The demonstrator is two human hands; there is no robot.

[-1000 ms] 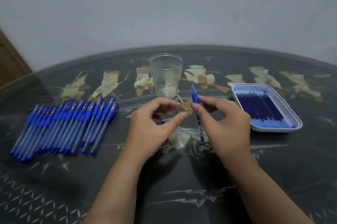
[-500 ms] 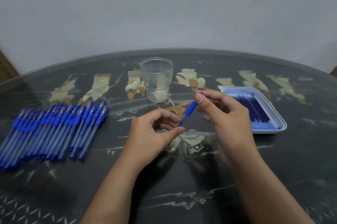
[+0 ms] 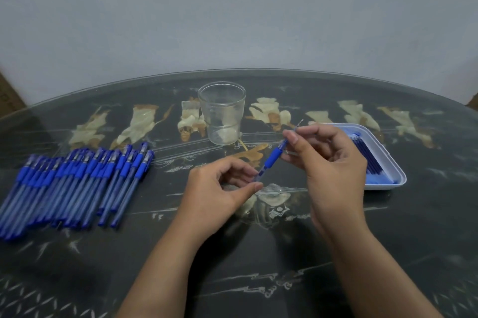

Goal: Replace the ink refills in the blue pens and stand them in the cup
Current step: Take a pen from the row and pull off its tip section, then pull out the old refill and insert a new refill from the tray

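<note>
One blue pen (image 3: pixel 272 159) is held slantwise above the table's middle. My left hand (image 3: pixel 219 188) pinches its clear barrel at the lower end. My right hand (image 3: pixel 328 162) grips its tip end, and the thin metal point sticks out past the fingers. Behind the hands stands a clear empty cup (image 3: pixel 222 113), upright. A row of several blue pens (image 3: pixel 75 183) lies flat on the left. On the right, a white tray (image 3: pixel 388 162) holds several dark blue refills (image 3: pixel 367 154), partly hidden by my right hand.
The dark round glass table (image 3: pixel 258 279) has pale figure inlays along its back half. Its curved far edge runs just behind the cup, close to a grey wall. A brown box corner (image 3: pixel 7 95) shows at the far left.
The pen went from upright in my right hand to slanted between both hands. My left hand has taken hold of its barrel end, and the tip now shows beyond the right fingers.
</note>
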